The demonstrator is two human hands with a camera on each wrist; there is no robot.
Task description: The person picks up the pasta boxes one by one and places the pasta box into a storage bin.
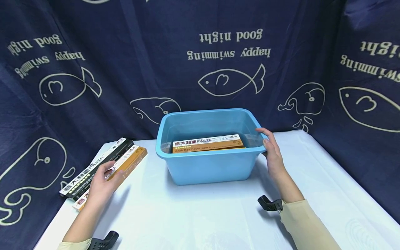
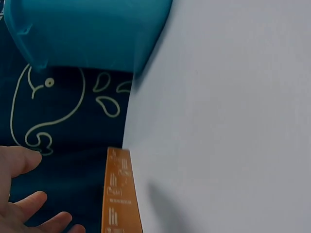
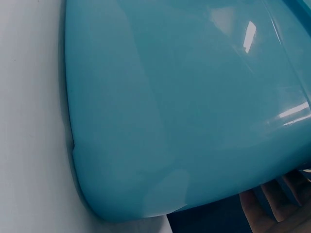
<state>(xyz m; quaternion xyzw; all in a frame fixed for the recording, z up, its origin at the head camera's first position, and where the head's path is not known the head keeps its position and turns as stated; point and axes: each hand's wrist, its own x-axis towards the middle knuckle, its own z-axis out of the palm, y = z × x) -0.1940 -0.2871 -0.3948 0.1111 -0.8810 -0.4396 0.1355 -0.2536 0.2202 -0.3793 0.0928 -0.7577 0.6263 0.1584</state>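
Note:
My left hand (image 1: 104,182) is over an orange-and-white pasta box (image 1: 134,161) lying at the left of the table. Its fingers are spread, thumb toward the box's right side. In the left wrist view, the fingers (image 2: 30,204) stand apart from the box's orange side (image 2: 120,194). A black-and-white pasta box (image 1: 116,156) lies alongside, partly covered by the hand. My right hand (image 1: 275,163) grips the right rim of a light-blue plastic basin (image 1: 209,166), thumb at the rim and fingers around its outside. Inside the basin lies an orange-and-white "Crab Roe flavor sauce" pasta box (image 1: 207,144).
A white-covered table (image 1: 193,215) bears the basin and boxes. Behind it hangs a dark blue curtain (image 1: 150,62) with fish drawings, reaching down both sides. Black camera bands (image 1: 270,203) sit at both wrists.

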